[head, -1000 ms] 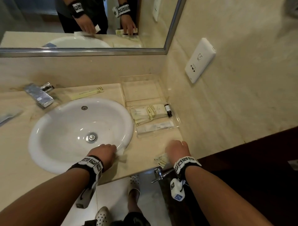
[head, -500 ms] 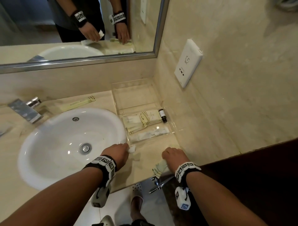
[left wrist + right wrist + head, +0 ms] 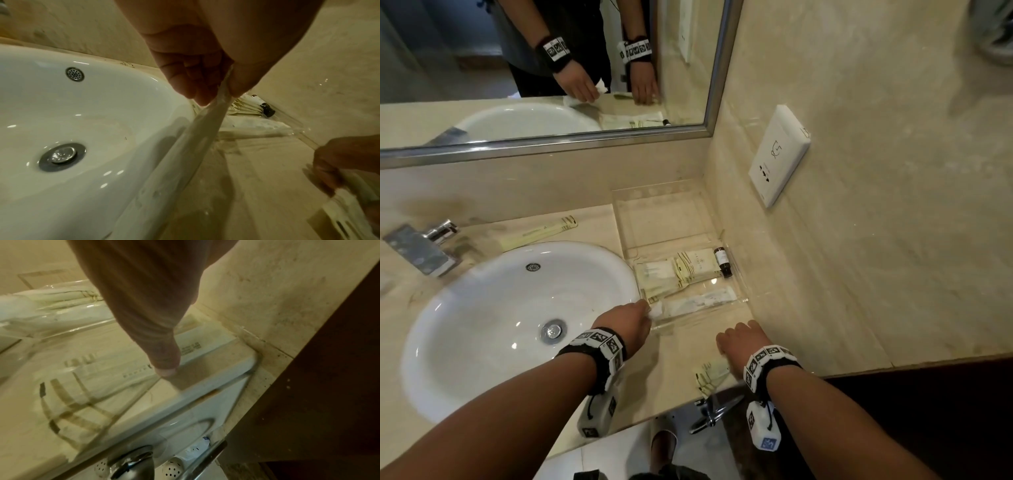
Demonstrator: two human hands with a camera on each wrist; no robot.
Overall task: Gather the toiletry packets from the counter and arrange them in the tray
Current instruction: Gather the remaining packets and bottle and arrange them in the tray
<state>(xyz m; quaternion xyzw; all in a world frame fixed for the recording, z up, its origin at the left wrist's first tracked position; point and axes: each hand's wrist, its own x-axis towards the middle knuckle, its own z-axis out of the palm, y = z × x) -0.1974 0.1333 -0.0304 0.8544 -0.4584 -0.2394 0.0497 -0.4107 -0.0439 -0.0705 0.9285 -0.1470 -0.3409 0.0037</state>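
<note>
Both hands forward, left hand [image 3: 627, 320] pinching, right hand [image 3: 743, 341] palm-down (fingers curled).

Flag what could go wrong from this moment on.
1. The left hand pinches a white packet by one end beside the basin; a slip could drop it in.
2. The right hand holds a yellow-striped packet at the counter edge; it may fall.
3. A long packet behind the basin could be missed.

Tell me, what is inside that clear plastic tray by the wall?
The clear plastic tray holds pale toiletry packets, a long white packet and a small dark bottle. The overlapping packets hide whatever lies beneath them.
</note>
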